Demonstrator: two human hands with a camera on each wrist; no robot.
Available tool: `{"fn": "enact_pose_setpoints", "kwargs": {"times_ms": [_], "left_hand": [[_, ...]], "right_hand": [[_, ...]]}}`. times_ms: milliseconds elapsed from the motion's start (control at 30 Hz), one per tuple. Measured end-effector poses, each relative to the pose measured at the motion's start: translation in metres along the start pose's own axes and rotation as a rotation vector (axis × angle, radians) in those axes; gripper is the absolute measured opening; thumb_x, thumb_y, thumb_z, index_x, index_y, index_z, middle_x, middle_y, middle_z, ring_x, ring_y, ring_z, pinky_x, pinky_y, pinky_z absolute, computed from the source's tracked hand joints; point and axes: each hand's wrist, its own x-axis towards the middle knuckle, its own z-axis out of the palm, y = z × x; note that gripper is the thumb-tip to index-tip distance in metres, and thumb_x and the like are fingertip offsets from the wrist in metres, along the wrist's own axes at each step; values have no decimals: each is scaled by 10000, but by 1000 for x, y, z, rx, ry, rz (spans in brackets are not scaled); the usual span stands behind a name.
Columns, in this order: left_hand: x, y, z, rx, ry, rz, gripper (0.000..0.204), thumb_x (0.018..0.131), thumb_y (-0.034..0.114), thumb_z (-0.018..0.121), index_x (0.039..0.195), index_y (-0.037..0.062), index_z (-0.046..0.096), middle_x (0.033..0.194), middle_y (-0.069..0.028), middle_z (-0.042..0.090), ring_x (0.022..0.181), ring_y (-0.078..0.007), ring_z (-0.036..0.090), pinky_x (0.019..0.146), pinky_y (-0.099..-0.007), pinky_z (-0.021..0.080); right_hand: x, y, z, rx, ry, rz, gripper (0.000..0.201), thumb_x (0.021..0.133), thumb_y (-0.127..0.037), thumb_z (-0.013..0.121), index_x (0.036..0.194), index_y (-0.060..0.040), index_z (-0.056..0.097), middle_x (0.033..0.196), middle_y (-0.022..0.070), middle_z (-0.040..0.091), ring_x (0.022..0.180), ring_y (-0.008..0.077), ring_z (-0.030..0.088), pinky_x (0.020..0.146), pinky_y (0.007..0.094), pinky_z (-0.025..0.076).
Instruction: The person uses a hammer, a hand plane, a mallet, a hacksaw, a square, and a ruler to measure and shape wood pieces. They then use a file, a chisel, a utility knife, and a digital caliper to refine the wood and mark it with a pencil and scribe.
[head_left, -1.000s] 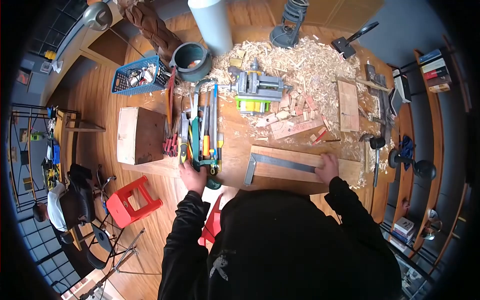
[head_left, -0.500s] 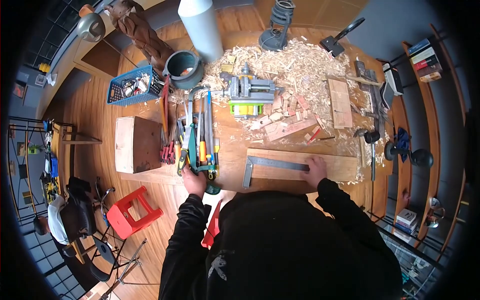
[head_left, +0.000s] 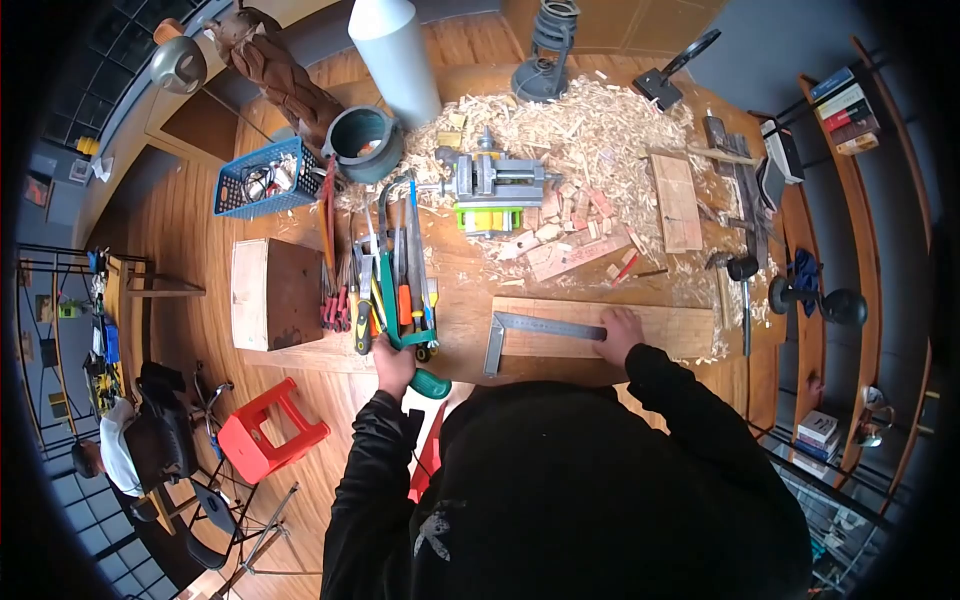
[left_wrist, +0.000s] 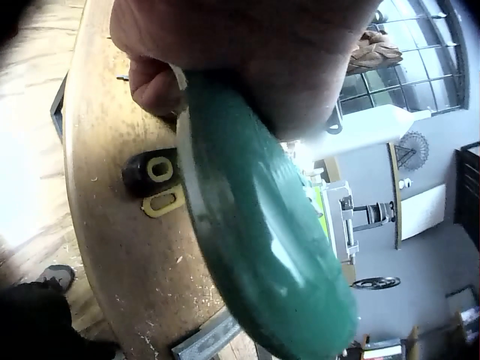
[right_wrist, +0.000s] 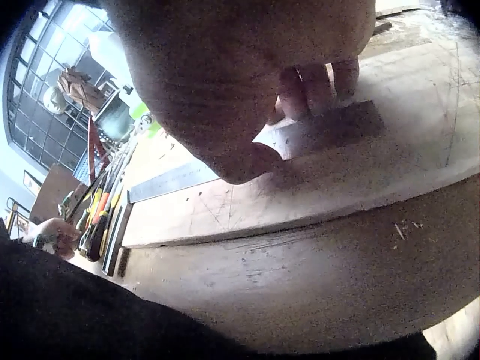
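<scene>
My left hand (head_left: 393,370) is at the table's front edge, gripping a hacksaw with a green frame (head_left: 389,285). In the left wrist view its rounded green end (left_wrist: 270,240) juts out below the fist. Beside the saw lie a yellow-and-black-handled tool (head_left: 363,325) and several files (head_left: 403,255). My right hand (head_left: 622,333) holds the blade of a metal try square (head_left: 550,327) flat on a wooden board (head_left: 670,332). In the right wrist view, thumb and fingers lie at opposite edges of the square's blade (right_wrist: 169,184); the palm hides part of it.
A vise (head_left: 500,182) stands mid-table amid wood shavings (head_left: 610,130) and small offcuts (head_left: 578,208). At the left are a wooden box (head_left: 290,295), a blue basket (head_left: 250,200) and a pot (head_left: 362,145). A hammer (head_left: 744,290) lies to the right; a red stool (head_left: 262,440) is on the floor.
My left hand has taken hold of the saw, and its green end now sticks out farther past the table edge. My right hand has moved left along the square's blade.
</scene>
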Motion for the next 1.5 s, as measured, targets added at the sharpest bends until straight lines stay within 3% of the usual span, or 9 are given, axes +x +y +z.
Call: {"fn": "enact_pose_setpoints", "kwargs": {"times_ms": [33,267,367,433,600,867,967,1233,1500], "left_hand": [[-1,3,-1,-75,-44,-6,241,740,-40,664,971,-38,593,841,-106,657,760,-178,627,687,-314,492],[-28,29,-13,-264,-118,-35,225,787,-57,652,996,-5,587,893,-35,629,802,-118,565,735,-271,461],[-35,18,-18,-188,-114,-89,240,765,-86,659,976,-40,556,857,-62,636,779,-128,596,707,-276,489],[-39,13,-20,-156,-105,-98,222,755,-89,660,934,-30,543,834,-65,630,768,-130,596,697,-280,491],[-43,-12,-22,-103,-48,10,211,744,-97,633,897,-11,517,800,-60,598,731,-124,568,679,-271,480],[-50,19,-18,-183,42,17,250,719,-126,587,913,4,497,799,-38,567,725,-114,550,665,-264,471],[-48,16,-20,-188,55,23,257,715,-127,583,915,8,496,793,-27,551,722,-114,548,673,-263,473],[-46,8,-19,-165,112,75,258,725,-108,596,930,16,502,821,-32,555,761,-110,539,698,-264,466],[-46,9,-19,-199,125,73,242,736,-94,589,940,8,510,826,-36,561,750,-108,533,687,-256,459]], "right_hand": [[2,0,-1,11,-24,-24,369,643,-215,715,947,-65,568,1024,162,567,1053,366,516,913,469,409],[5,-8,-15,15,-120,-22,320,642,-217,715,882,-58,574,1007,160,566,1052,364,517,910,463,414],[2,-3,-10,31,-37,-62,299,646,-199,702,869,-52,567,998,167,566,1039,373,521,905,466,416],[3,-2,-8,1,-78,-26,333,682,-189,668,972,-49,588,1036,179,592,1066,373,528,957,467,407],[3,-3,-7,36,-107,-12,242,707,-155,628,913,-40,573,978,196,608,982,395,560,904,475,442],[-5,-5,0,162,-1,18,174,747,-156,598,887,-55,574,923,204,612,917,402,587,815,490,481],[-9,-14,-11,190,-121,75,183,764,-188,614,888,-60,572,868,182,620,863,391,607,779,484,490],[-11,-27,-26,276,-4,-41,318,700,-256,748,850,-96,517,756,116,596,715,339,607,632,438,483],[-3,-46,-23,287,9,59,331,743,-305,745,844,-86,518,768,133,610,744,355,614,650,447,480]]}}
